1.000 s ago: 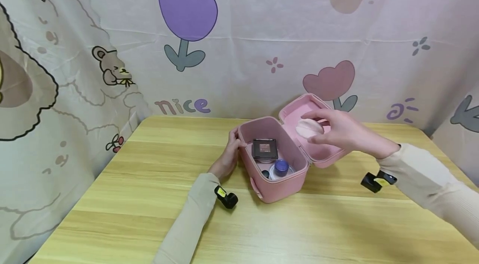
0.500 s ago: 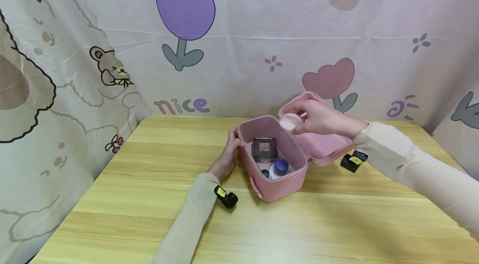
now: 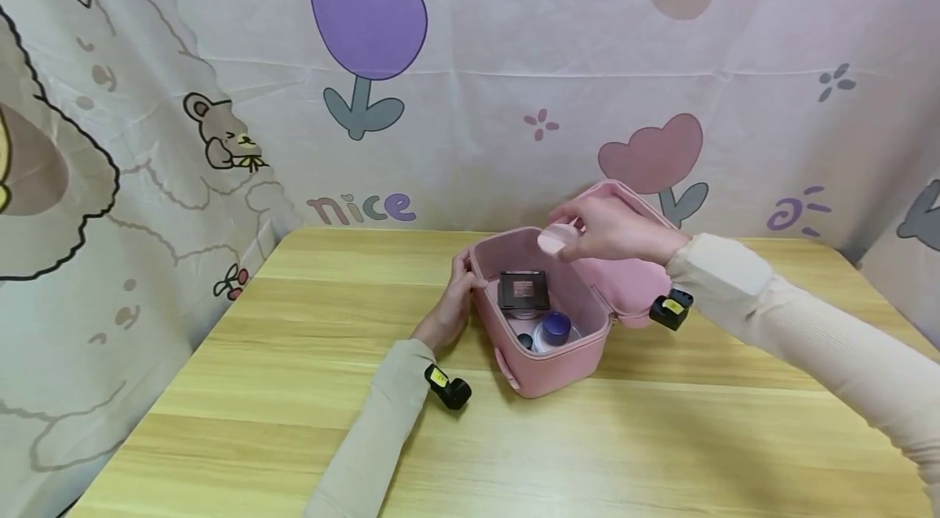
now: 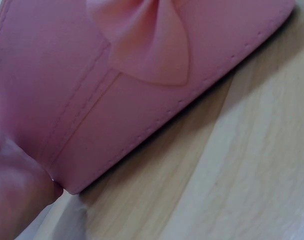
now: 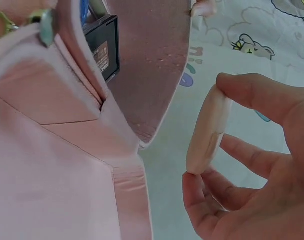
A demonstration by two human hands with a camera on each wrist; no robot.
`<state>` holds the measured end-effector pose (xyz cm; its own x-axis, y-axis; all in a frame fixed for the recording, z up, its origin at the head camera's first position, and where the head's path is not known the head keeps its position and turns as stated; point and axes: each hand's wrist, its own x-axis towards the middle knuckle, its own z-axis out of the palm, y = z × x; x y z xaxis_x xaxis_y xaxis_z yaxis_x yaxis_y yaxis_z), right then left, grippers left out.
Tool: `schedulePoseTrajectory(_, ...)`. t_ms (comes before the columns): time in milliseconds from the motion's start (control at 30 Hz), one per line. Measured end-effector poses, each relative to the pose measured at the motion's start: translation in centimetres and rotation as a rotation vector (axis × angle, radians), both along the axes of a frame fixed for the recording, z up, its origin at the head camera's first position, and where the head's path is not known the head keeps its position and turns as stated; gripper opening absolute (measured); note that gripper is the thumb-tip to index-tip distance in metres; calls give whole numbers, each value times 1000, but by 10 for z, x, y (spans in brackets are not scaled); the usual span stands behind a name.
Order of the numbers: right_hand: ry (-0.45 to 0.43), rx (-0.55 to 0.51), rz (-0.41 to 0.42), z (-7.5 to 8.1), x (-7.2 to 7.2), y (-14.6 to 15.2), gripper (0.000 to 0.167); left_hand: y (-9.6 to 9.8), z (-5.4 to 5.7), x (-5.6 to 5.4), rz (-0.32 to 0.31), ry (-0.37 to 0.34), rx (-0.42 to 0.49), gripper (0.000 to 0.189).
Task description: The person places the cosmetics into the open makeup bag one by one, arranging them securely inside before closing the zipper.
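A pink cosmetic case (image 3: 561,369) stands on the table with its lid (image 3: 631,285) folded back to the right. My left hand (image 3: 450,307) grips the case's left wall, fingers at the rim; the left wrist view shows a fabric bow (image 4: 146,42) on the outside. Between thumb and fingertips, my right hand (image 3: 613,231) pinches a round, pale pink powder puff (image 5: 208,131) by its edges, above the back right rim. Inside the case lie a black square palette (image 3: 523,291), a small purple-lidded jar (image 3: 556,328) and a small dark round item (image 3: 525,341).
The wooden table (image 3: 294,387) runs back to a patterned curtain (image 3: 470,77) hanging close behind the case. Another curtain part (image 3: 88,273) hangs along the left side. In the right wrist view, a gold-coloured zip pull (image 5: 2,22) shows near the case edge.
My right hand has carried the powder puff leftward, from over the folded-back lid to the case's back right rim. My left hand keeps its grip in the same place.
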<state>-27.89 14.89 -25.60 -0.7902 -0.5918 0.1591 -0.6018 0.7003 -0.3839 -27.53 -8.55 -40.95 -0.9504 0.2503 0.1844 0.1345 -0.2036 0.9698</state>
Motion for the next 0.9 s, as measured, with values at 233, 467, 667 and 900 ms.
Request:
schedulePoseTrajectory(233, -117, -19, 29, -3, -10, -8, 43, 0, 1, 1, 2, -1, -1, 74)
schedulePoseTrajectory(467, -195, -58, 80, -10, -19, -19, 47, 2, 1, 2, 8, 3, 8, 73)
schedulePoseTrajectory(667, -210, -57, 88, -13, -21, -26, 50, 2, -1, 0, 20, 4, 12, 73)
schedulePoseTrajectory(900, -216, -61, 75, -17, -22, -30, 51, 3, 0, 0, 13, 9, 16, 72)
